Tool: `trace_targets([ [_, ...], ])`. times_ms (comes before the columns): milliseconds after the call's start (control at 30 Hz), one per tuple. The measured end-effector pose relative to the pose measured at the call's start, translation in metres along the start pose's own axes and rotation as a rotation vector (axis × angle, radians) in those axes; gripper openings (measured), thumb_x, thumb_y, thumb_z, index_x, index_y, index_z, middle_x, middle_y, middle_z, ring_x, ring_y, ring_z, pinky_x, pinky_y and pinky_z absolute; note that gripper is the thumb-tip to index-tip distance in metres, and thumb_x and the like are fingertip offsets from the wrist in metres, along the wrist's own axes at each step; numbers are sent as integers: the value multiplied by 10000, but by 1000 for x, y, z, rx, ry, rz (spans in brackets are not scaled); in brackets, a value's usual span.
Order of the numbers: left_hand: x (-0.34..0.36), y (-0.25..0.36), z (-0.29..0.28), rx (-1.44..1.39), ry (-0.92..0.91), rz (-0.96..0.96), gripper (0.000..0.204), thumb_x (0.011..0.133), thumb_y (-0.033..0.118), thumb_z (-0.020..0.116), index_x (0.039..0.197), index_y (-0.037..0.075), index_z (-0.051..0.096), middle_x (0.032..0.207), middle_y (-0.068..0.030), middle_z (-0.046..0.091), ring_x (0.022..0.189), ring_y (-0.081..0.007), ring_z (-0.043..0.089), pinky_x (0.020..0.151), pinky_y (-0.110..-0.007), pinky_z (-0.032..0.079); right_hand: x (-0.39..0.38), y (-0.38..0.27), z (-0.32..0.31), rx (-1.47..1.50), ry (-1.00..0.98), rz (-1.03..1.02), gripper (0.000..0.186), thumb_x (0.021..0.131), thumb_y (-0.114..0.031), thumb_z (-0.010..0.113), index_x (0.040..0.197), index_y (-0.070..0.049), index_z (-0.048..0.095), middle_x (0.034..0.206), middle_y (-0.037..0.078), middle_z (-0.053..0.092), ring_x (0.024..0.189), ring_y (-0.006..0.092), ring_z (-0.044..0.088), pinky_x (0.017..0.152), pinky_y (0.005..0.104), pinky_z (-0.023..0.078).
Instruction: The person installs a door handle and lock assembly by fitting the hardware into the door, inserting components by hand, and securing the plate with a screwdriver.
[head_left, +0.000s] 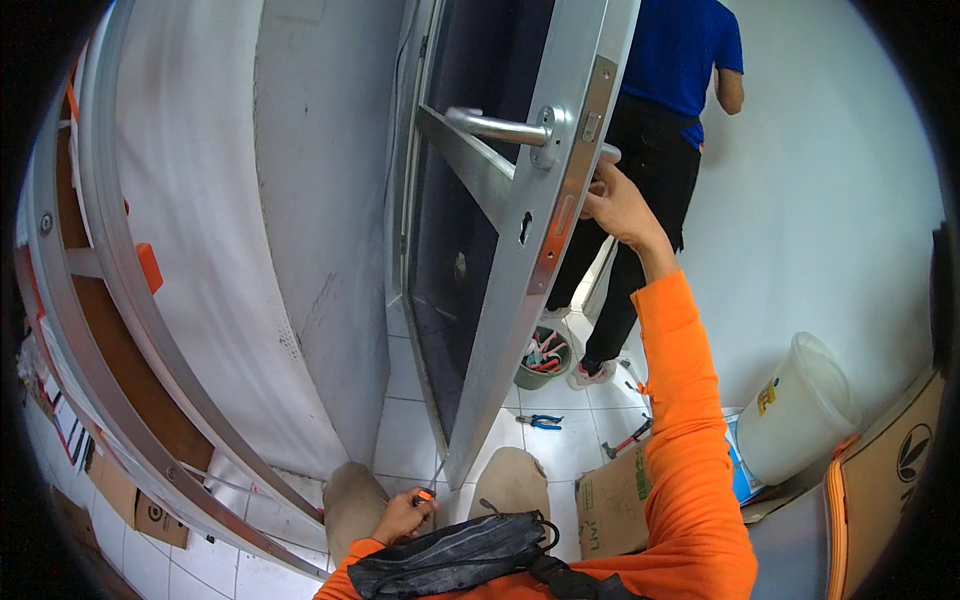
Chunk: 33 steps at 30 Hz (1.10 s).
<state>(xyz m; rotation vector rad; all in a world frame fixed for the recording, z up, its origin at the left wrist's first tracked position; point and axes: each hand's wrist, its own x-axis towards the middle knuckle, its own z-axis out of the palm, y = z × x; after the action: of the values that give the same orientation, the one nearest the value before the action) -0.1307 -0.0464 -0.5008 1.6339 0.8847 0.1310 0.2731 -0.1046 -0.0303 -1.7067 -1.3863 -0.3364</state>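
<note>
A silver metal-framed door (490, 330) with dark glass stands ajar in front of me. A lever handle (500, 127) sticks out from its left face, above a keyhole cutout with no cylinder in it. My right hand (622, 205) reaches round the door's right side, its fingers curled by the lock plate (575, 180) and round the far-side door handle (609, 153), which they partly hide. Low down, my left hand (405, 515) is closed round the orange-and-black grip of a screwdriver (426, 495). Its thin shaft points up near the door's bottom corner.
Another person in a blue shirt (680, 60) stands behind the door. On the tiles lie blue pliers (540, 422), a hammer (628, 437) and a tool bucket (545, 360). A white bin (795, 410) and cardboard boxes (615, 505) are right, a metal ladder (130, 270) left. A black bag (455, 555) covers my lap.
</note>
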Motion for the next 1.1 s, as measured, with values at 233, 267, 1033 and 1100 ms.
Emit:
trace_targets([
  [233,-1,3,-3,17,-27,11,319,952,355,725,1144,104,681,717,-24,654,544,-127,572,442,-314,479,-1,-14,-19,830,-83,407,451,1023,-333,554,1289,30,586,1041,175,706,901,231,702,848,427,588],
  [267,-3,7,-4,40,-10,10,315,950,353,727,1130,99,681,712,-23,653,535,-131,573,441,-319,476,5,-25,-18,940,-172,405,474,1007,-387,591,1240,27,598,1058,182,696,937,236,680,873,429,571],
  [1033,10,-11,5,57,36,78,404,932,394,716,1144,52,681,708,-109,676,560,-210,644,560,-394,514,-34,-153,-27,-347,456,-674,240,852,-72,802,1065,-43,694,934,74,684,802,167,675,722,279,548],
  [1100,-1,10,0,42,25,-16,270,957,293,728,1078,54,694,714,-12,630,565,-109,567,510,-268,464,-35,-151,-27,-308,409,-725,219,874,-69,782,1073,-39,694,937,65,693,800,142,669,717,266,543],
])
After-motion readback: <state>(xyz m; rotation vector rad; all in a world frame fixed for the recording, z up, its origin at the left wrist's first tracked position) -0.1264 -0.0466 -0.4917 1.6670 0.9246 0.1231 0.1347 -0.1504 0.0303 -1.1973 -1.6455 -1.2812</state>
